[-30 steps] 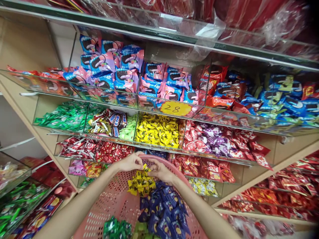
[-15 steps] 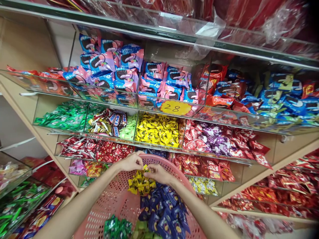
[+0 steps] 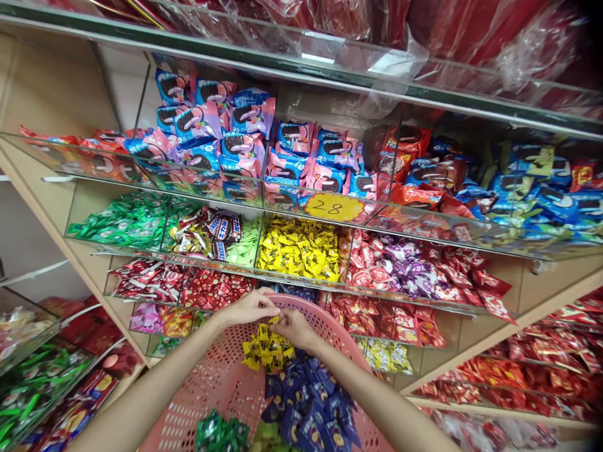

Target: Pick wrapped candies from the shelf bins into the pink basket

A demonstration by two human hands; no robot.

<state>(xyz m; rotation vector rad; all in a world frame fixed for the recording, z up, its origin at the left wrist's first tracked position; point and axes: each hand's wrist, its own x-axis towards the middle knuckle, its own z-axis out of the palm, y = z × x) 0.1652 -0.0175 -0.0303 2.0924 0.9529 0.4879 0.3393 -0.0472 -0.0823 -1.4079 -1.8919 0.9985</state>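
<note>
Both hands meet over the far side of a pink perforated plastic basket (image 3: 330,311). My left hand (image 3: 252,307) is pinched, thumb and fingertips together. My right hand (image 3: 296,329) has its fingers curled in, its tips close to the left fingertips. Anything between the fingers is too small or hidden to name. Just below them lies a pile of yellow-wrapped candies (image 3: 267,350) inside the basket. Dark blue-purple candy packets (image 3: 313,402) fill the basket's middle and right. Green-wrapped candies (image 3: 221,433) and olive-green packets (image 3: 268,436) lie nearest me.
Ahead, glass-fronted shelf bins hold yellow candies (image 3: 299,251), green candies (image 3: 125,223) and red and purple candies (image 3: 400,263). Blue and pink cookie packs (image 3: 245,150) stack above, behind a yellow tag (image 3: 334,207) reading 28. A lower bin of green candies (image 3: 28,383) stands at left.
My left fingertips have shifted slightly right, toward the right hand. The right hand's fingers have curled in more and moved a little left. The basket's candies look the same.
</note>
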